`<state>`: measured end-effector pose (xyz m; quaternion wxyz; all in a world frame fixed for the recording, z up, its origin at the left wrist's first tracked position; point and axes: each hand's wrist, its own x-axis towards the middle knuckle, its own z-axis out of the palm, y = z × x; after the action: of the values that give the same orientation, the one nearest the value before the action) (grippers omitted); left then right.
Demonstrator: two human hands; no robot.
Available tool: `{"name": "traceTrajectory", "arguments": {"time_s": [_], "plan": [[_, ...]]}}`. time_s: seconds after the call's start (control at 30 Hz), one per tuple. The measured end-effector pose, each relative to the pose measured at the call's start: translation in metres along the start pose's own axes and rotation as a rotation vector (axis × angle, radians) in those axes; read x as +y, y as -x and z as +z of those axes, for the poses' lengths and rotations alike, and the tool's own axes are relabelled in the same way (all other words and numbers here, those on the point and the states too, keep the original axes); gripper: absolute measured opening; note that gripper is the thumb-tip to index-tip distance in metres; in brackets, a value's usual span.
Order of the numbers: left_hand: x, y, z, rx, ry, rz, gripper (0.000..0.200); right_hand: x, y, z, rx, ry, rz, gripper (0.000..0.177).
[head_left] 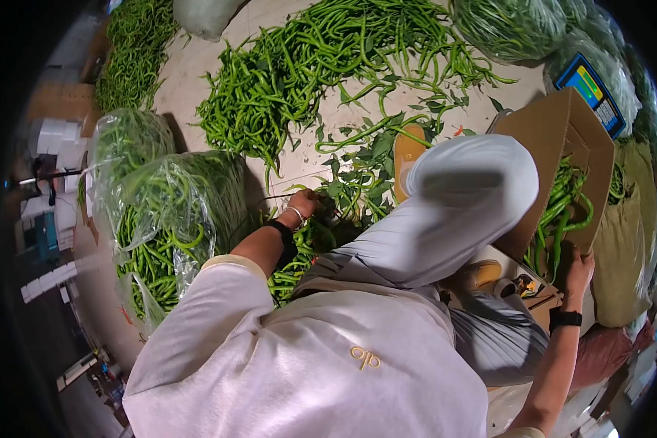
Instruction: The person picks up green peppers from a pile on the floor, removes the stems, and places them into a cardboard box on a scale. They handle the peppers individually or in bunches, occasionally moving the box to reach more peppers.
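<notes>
Green chili peppers (270, 95) lie in a wide curved heap on the floor, with loose leaves (376, 157) in front. My left hand (304, 204), a bracelet on its wrist, is low among peppers and leaves beside my bent leg. Its fingers look curled, and what is in them is hidden. On the other side stands an open cardboard box (527, 135) with some green chili peppers (562, 197) inside. My right hand (579, 271), with a black band on the wrist, is closed on the box's near edge.
Clear plastic bags full of peppers (171, 212) stand on the left. More bagged peppers (511, 29) are at the upper right, near a blue device with a keypad (591, 91). An olive sack (624, 241) sits beyond the box. My shoe (409, 157) is among the leaves.
</notes>
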<state>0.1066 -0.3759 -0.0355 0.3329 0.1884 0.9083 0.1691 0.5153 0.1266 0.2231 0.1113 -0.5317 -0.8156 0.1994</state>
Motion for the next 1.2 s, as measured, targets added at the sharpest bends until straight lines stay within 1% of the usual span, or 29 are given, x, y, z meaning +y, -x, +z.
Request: {"name": "traceTrajectory", "arguments": {"time_s": [0.03, 0.07, 0.13, 0.17, 0.2, 0.27, 0.33, 0.37, 0.4, 0.47, 0.5, 0.57, 0.6, 0.67, 0.73, 0.8, 0.87, 0.93, 0.97, 1.0, 1.03, 1.07, 1.1, 1.13, 1.2], "plan": [[-0.001, -0.002, 0.004, 0.056, 0.017, -0.026, 0.020, -0.002, 0.001, 0.000, -0.010, 0.006, -0.007, 0.031], [0.004, -0.003, 0.003, 0.055, 0.023, -0.038, 0.020, -0.002, 0.001, -0.001, -0.008, -0.008, -0.002, 0.032], [0.023, -0.009, -0.004, 0.216, 0.189, 0.034, 0.020, -0.002, 0.001, 0.000, -0.015, -0.018, -0.003, 0.033], [0.039, -0.013, -0.012, 0.282, 0.204, 0.104, 0.017, 0.003, 0.001, 0.000, 0.005, 0.011, 0.006, 0.034], [0.049, -0.024, -0.014, 0.282, 0.206, 0.098, 0.017, 0.008, 0.000, 0.000, 0.028, 0.038, 0.016, 0.034], [0.068, -0.053, -0.015, 0.357, 0.112, 0.263, 0.018, 0.001, 0.002, -0.003, -0.014, 0.039, 0.051, 0.035], [0.090, -0.084, -0.013, 0.399, 0.035, 0.349, 0.021, -0.009, 0.005, -0.005, -0.050, 0.012, 0.104, 0.036], [0.102, -0.100, -0.014, 0.370, 0.042, 0.370, 0.022, -0.005, 0.005, -0.004, -0.024, 0.081, 0.028, 0.034], [0.116, -0.112, -0.011, 0.371, 0.016, 0.342, 0.022, -0.001, 0.004, -0.005, -0.021, 0.087, 0.027, 0.034], [0.134, -0.144, 0.001, 0.364, -0.068, 0.269, 0.023, -0.011, 0.008, -0.006, -0.044, 0.040, 0.103, 0.032], [0.141, -0.153, 0.008, 0.357, -0.064, 0.266, 0.023, -0.013, 0.007, -0.007, -0.063, 0.087, 0.102, 0.031], [0.161, -0.166, 0.009, 0.286, -0.169, 0.120, 0.025, -0.013, 0.008, -0.007, -0.056, 0.050, 0.109, 0.030], [0.164, -0.172, 0.013, 0.282, -0.169, 0.119, 0.025, -0.013, 0.009, -0.006, -0.048, 0.006, 0.116, 0.030], [0.168, -0.180, 0.017, 0.250, -0.238, 0.044, 0.028, -0.020, 0.010, -0.005, -0.044, 0.005, 0.125, 0.029], [0.172, -0.181, 0.012, 0.234, -0.244, 0.048, 0.027, -0.023, 0.009, -0.008, -0.126, -0.093, 0.164, 0.033], [0.176, -0.177, 0.006, 0.220, -0.251, 0.047, 0.026, -0.028, 0.012, -0.008, -0.107, -0.084, 0.157, 0.030], [0.183, -0.176, -0.004, 0.399, 0.044, 0.080, 0.024, -0.036, 0.011, -0.005, -0.080, -0.090, 0.147, 0.028], [0.208, -0.165, -0.017, 0.354, 0.236, 0.169, 0.028, -0.042, 0.010, -0.006, -0.118, -0.109, 0.169, 0.028], [0.218, -0.162, -0.011, 0.391, 0.252, 0.307, 0.030, -0.037, 0.010, -0.008, -0.158, -0.090, 0.183, 0.030], [0.234, -0.155, -0.007, 0.354, 0.276, 0.449, 0.031, -0.036, 0.011, -0.008, -0.161, -0.097, 0.182, 0.030], [0.246, -0.155, 0.003, 0.317, 0.194, 0.591, 0.033, -0.038, 0.012, -0.007, -0.159, -0.152, 0.196, 0.031], [0.255, -0.157, 0.014, 0.190, 0.079, 0.650, 0.035, -0.039, 0.012, -0.006, -0.153, -0.206, 0.205, 0.032], [0.265, -0.159, 0.025, 0.116, -0.001, 0.642, 0.037, -0.038, 0.011, -0.007, -0.157, -0.206, 0.262, 0.034], [0.268, -0.167, 0.043, 0.144, -0.091, 0.696, 0.035, -0.040, 0.011, -0.007, -0.151, -0.210, 0.250, 0.034], [0.275, -0.175, 0.060, 0.027, -0.254, 0.605, 0.032, -0.040, 0.011, -0.009, -0.166, -0.115, 0.261, 0.036]]}}
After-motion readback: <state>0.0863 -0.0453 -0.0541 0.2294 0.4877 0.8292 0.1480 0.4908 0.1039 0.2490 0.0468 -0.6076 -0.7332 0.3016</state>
